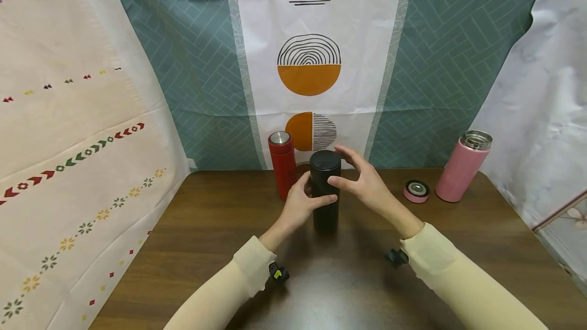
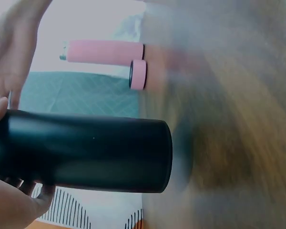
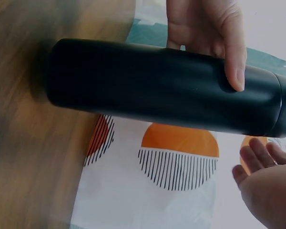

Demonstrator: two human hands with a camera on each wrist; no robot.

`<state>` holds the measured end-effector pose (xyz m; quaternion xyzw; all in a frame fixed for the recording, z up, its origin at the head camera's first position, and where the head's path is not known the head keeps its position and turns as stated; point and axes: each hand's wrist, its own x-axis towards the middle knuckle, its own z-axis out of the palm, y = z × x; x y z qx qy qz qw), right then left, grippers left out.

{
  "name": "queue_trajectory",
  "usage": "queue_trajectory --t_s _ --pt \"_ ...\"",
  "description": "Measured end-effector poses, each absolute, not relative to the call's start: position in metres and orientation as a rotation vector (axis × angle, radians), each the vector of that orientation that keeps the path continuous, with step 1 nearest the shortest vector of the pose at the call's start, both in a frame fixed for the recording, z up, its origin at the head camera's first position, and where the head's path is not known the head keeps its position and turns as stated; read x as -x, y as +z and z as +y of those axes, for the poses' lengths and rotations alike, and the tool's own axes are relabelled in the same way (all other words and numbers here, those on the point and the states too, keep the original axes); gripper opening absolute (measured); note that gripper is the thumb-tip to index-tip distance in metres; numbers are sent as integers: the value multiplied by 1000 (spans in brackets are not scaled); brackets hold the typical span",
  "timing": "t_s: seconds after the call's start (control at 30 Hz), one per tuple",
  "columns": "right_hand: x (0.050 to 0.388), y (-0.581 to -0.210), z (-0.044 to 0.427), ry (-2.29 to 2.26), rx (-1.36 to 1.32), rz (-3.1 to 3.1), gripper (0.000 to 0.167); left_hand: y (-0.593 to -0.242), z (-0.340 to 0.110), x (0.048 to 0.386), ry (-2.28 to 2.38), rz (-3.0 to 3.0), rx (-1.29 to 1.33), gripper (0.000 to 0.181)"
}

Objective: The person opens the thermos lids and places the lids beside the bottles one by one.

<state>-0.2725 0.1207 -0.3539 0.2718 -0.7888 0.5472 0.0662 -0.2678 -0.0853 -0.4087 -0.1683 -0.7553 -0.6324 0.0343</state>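
My left hand [image 1: 299, 202] holds a black thermos bottle [image 1: 325, 216] around its upper body, thumb across the near side. The bottle is roughly upright; whether its base touches the table cannot be told. Its black lid [image 1: 325, 160] is on, with a thin seam below it in the right wrist view. My right hand [image 1: 364, 183] is beside the lid, fingers spread and loosely bent. In the right wrist view the right hand [image 3: 271, 183] appears apart from the bottle [image 3: 157, 88]. The left wrist view shows the bottle's lower body [image 2: 95, 152] close up.
Behind the black bottle, to the left, stands a closed red thermos [image 1: 283, 169]. Far right on the brown wooden table [image 1: 206, 228] are an uncapped pink thermos [image 1: 462, 169] and its pink lid [image 1: 416, 192]. Patterned cloth [image 1: 197, 65] hangs along the back.
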Motion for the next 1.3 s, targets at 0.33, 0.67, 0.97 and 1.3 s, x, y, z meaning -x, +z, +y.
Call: queue_trajectory --t_s 0.33,0.67,0.97,1.3 --pt "259 -354 125 1798 -870 -2377 77 -405 -83 251 -1937 -2394 657 68" --pt "251 -361 127 1787 -876 -2366 64 -411 -85 242 -1916 -2468 719 70" --pt "239 -371 124 1754 -839 -2328 61 -420 -87 235 -1921 -2493 789 70" --pt "232 -373 122 1801 -861 -2294 61 -426 -82 233 -1848 -2452 857 80"
